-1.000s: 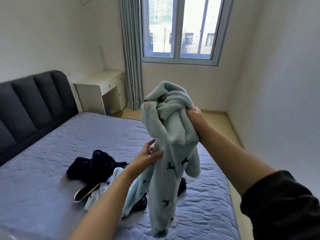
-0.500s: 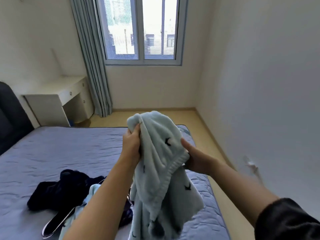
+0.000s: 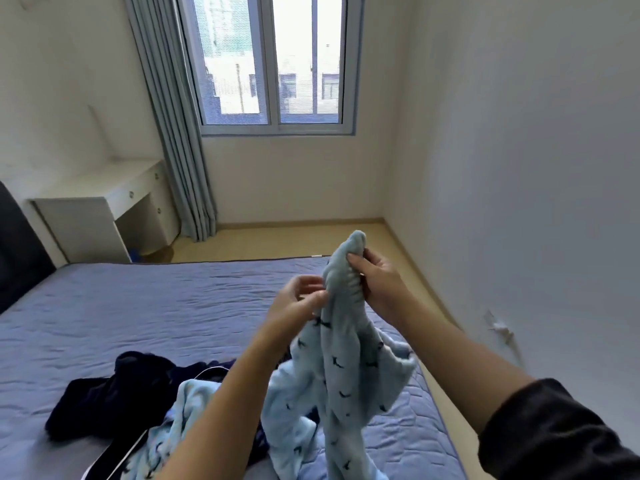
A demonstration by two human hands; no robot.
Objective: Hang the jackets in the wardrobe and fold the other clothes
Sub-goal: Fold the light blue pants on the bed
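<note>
A pale blue fleece garment (image 3: pixel 341 372) with small dark prints hangs in the air over the bed's right side. My right hand (image 3: pixel 379 284) grips its bunched top end, fingers curled round the fabric. My left hand (image 3: pixel 298 303) pinches the same garment just to the left, a little lower. On the bed below lie a second pale blue printed piece (image 3: pixel 183 420) and a dark navy garment (image 3: pixel 107 396) with white piping.
The bed (image 3: pixel 156 306) with a blue quilted cover fills the lower left. A dark headboard (image 3: pixel 17 247) is at the left edge. A white desk (image 3: pixel 104 216), grey curtain (image 3: pixel 173 133) and window (image 3: pixel 273 60) stand beyond. A bare wall runs along the right.
The garment has dropped lower and hangs longer. My hands shifted from a bundled hold to its narrow top end, and the view swung right and upward.
</note>
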